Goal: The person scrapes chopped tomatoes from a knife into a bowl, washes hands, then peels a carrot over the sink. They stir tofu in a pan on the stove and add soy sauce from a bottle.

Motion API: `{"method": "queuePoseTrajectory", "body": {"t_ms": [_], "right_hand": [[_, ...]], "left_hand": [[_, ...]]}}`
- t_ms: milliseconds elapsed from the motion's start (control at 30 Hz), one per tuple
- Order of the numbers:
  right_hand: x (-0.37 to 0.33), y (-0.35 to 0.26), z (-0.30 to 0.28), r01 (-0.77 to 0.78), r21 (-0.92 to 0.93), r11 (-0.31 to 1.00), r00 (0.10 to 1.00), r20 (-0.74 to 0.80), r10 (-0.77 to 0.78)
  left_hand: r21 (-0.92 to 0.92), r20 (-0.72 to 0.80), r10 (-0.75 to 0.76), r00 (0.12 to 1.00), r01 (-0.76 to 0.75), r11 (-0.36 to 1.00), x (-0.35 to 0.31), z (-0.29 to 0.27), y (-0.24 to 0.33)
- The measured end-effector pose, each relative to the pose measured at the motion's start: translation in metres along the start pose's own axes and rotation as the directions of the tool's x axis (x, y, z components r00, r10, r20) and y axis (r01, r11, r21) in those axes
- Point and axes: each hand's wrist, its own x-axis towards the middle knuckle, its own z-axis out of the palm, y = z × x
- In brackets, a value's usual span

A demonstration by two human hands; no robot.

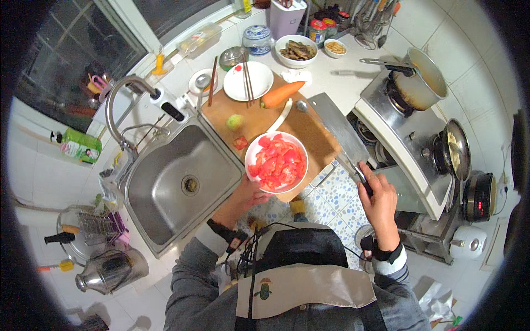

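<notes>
A white bowl (249,177) full of chopped red tomato (279,163) is at the near edge of the wooden cutting board (317,140). My left hand (247,194) grips its lower left rim, thumb side against the bowl. To the right, my right hand (377,197) is closed around the dark handle of a kitchen knife (361,175), past the board's right corner. A carrot (282,95), a peeled white stalk (280,116), a greenish round piece (234,122) and a bit of tomato (240,143) lie on the board. Chopsticks (247,83) rest across a white plate (259,88).
At left is a steel sink (160,182) with a curved faucet (113,105). A stove on the right carries a pot (425,83) and a frying pan (459,146) with food. Bowls of food (296,62), jars (318,32) and a blue-white pot (257,39) stand at the back.
</notes>
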Motion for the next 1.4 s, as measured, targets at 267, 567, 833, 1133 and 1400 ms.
{"method": "queuePoseTrajectory", "body": {"t_ms": [267, 567, 833, 1133, 1400], "right_hand": [[-0.009, 0.040, -0.002, -0.165, 0.080, 0.983, 0.984, -0.054, 0.170], [-0.004, 0.086, -0.015, -0.265, 0.079, 0.961, 0.955, -0.114, 0.273], [-0.003, 0.121, -0.022, -0.297, 0.083, 0.951, 0.945, -0.119, 0.305], [0.003, 0.145, -0.015, -0.322, 0.109, 0.941, 0.938, -0.097, 0.332], [0.012, 0.149, -0.009, -0.320, 0.141, 0.937, 0.939, -0.082, 0.333]], "left_hand": [[0.053, -0.063, 0.050, 0.997, -0.046, 0.998, 0.005, 0.041, 0.028], [-0.026, 0.092, 0.122, 0.988, -0.120, 0.992, 0.123, 0.158, 0.089], [-0.200, -0.028, 0.091, 0.995, -0.094, 0.975, 0.241, 0.210, 0.095], [-0.283, -0.124, 0.064, 0.990, -0.097, 0.954, 0.302, 0.222, 0.097], [-0.370, -0.107, 0.056, 0.993, -0.092, 0.924, 0.319, 0.223, 0.099]]}}
